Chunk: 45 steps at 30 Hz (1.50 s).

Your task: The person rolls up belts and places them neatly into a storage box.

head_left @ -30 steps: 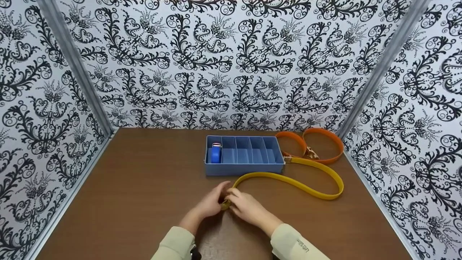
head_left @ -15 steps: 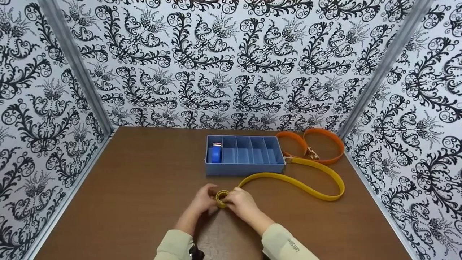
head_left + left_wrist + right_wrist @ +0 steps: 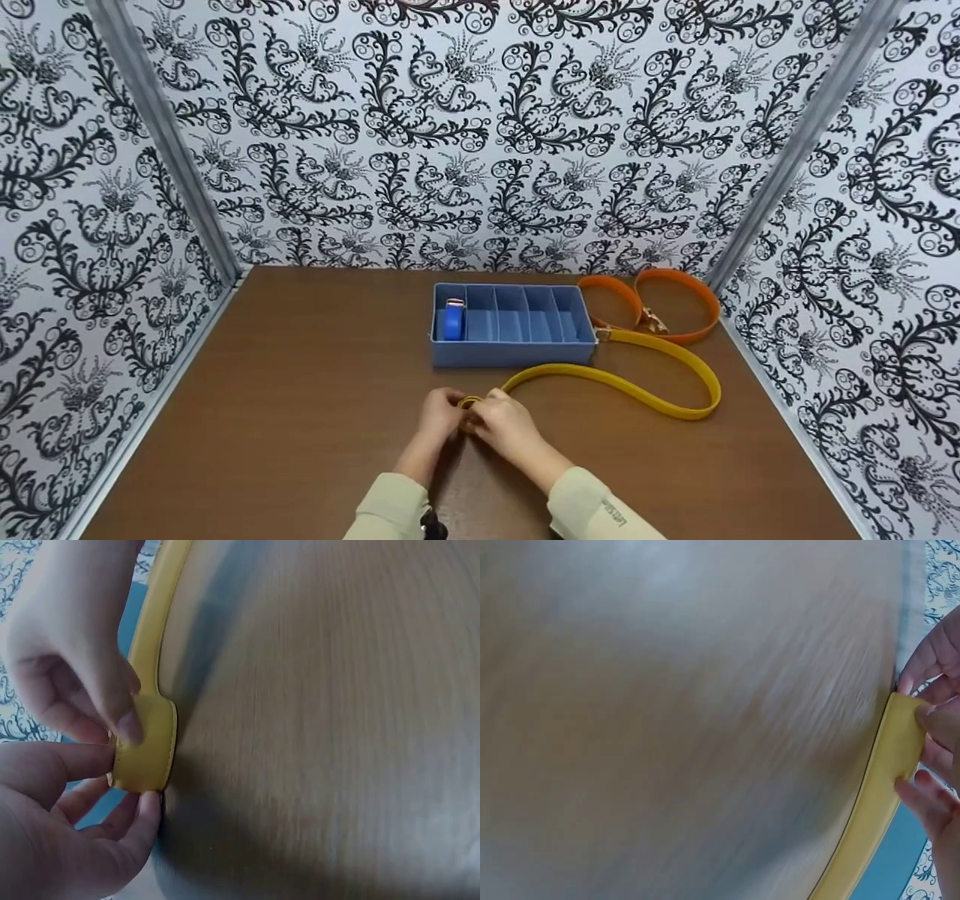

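Observation:
A yellow leather belt [image 3: 615, 379] lies across the table in a long curve, its far end carrying a metal buckle [image 3: 602, 334]. Its near end is coiled in a small roll between the two hands. The left hand [image 3: 439, 417] pinches the roll from the left; in the left wrist view its fingertips sit on both edges of the stitched yellow strap [image 3: 154, 739]. On the other side, the right hand [image 3: 510, 426] grips the roll where the strap runs off it. Fingers hide most of the roll in the head view.
Behind the hands stands a blue divided box [image 3: 517, 352], with a rolled blue belt [image 3: 454, 321] in its leftmost compartment. An orange belt [image 3: 694, 285] lies looped at the back right, beside the box. Patterned walls enclose the brown table [image 3: 315, 360].
The left hand moved off the roll a little, showing the coil, then came back against it. The right hand kept its hold. The box and the orange belt stay put.

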Tool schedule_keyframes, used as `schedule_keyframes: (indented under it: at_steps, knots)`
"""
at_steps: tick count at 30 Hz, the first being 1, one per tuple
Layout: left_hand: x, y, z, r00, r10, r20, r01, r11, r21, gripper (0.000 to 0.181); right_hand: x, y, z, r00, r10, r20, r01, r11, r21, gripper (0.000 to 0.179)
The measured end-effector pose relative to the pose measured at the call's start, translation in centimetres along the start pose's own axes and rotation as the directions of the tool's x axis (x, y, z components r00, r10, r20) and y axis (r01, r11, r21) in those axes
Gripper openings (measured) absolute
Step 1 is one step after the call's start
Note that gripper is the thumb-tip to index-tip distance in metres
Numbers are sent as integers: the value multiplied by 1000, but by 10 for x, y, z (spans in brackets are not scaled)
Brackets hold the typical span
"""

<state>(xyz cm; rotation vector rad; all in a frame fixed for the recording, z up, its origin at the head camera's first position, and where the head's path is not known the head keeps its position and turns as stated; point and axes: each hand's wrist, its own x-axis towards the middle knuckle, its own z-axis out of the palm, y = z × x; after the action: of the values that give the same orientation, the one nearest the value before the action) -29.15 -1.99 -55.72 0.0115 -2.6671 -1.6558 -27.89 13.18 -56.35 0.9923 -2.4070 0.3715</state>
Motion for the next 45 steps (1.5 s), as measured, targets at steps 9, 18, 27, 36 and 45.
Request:
schedule_keyframes:
  at_steps: [9,18,27,36,45]
  knots:
    - [11,1,9,986,129,107,-134,990,48,31,-9,21,-3,949,-307,-71,309,951,9,14]
    - [10,-1,16,983,182,8,-182,983,-14,11,-12,16,1,986,-158,-45,160,986,36,12]
    - [-1,4,21,981,21,-192,-15,999,33,12,-4,5,3,1000,-24,15,25,996,-82,14]
    - [8,-1,18,982,177,-66,-170,980,99,9,-3,33,-16,958,-234,164,230,972,44,15]
    - [14,-3,19,949,293,118,-304,949,84,11,-2,50,-20,922,-365,132,375,925,-64,16]
